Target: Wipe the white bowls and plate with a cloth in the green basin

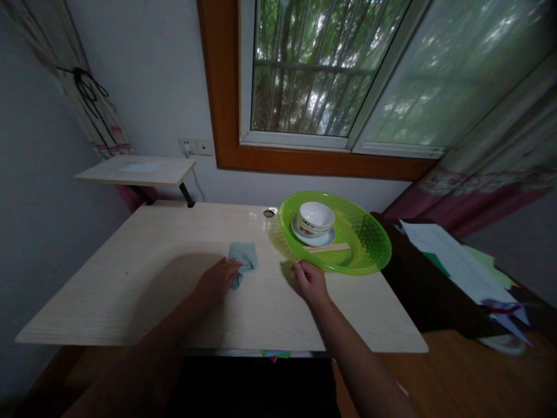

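Your left hand point(221, 274) rests on the grey-blue cloth point(243, 253) on the desk point(357, 307). Your curled right hand point(310, 280) is just beside the green basket point(361, 231), which holds chopsticks point(331, 248) and stacked bowls point(317, 217) on a plate point(324, 239).
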{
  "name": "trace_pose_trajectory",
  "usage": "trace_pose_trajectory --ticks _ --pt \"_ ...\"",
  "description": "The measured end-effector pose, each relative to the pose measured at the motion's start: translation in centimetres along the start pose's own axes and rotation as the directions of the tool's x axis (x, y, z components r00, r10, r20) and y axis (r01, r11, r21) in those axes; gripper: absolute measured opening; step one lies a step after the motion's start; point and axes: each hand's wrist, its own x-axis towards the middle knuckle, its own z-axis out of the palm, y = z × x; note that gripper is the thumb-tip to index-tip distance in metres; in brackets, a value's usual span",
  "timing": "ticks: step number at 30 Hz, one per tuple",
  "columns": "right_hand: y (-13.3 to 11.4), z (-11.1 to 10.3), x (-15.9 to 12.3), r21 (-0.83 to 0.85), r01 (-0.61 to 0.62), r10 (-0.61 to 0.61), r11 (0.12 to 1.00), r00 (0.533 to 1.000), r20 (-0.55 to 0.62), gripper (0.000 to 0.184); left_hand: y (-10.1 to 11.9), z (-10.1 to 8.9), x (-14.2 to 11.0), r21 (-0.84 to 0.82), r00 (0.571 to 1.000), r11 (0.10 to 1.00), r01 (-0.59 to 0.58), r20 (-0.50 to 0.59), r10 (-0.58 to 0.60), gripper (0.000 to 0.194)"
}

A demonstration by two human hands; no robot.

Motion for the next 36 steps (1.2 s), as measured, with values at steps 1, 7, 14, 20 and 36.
trace_pose_trajectory --ticks 1,7,14,20,36 --pt "-0.1 0.0 0.0 -0.004 0.003 -0.003 1.0 1.0 0.016 0.039 0.6 -0.2 0.0 -0.099 0.999 0.994 0.036 0.005 -0.036 0.037" --pt "-0.5 -0.1 0.3 -0.008 0.013 -0.012 1.0 0.998 0.068 0.037 3.5 -1.7 1.6 -0.839 0.954 0.475 0.266 0.161 -0.251 0.046" --pt "-0.2 -0.1 0.3 -0.023 0.014 -0.012 1.0 0.995 0.095 0.038 1.4 -3.2 4.0 -0.831 0.839 0.274 0.483 0.349 -0.418 0.039" --pt "-0.1 0.1 0.5 -0.044 0.03 -0.023 0.999 0.989 0.147 0.037 -2.4 -5.5 4.0 -0.852 0.758 0.254 0.458 0.224 -0.613 0.056" --pt "-1.9 4.9 2.5 -0.039 0.024 -0.015 0.999 0.976 0.219 0.036 -4.5 -1.7 4.6 -0.663 0.896 0.688 0.295 -0.058 -0.44 0.048"
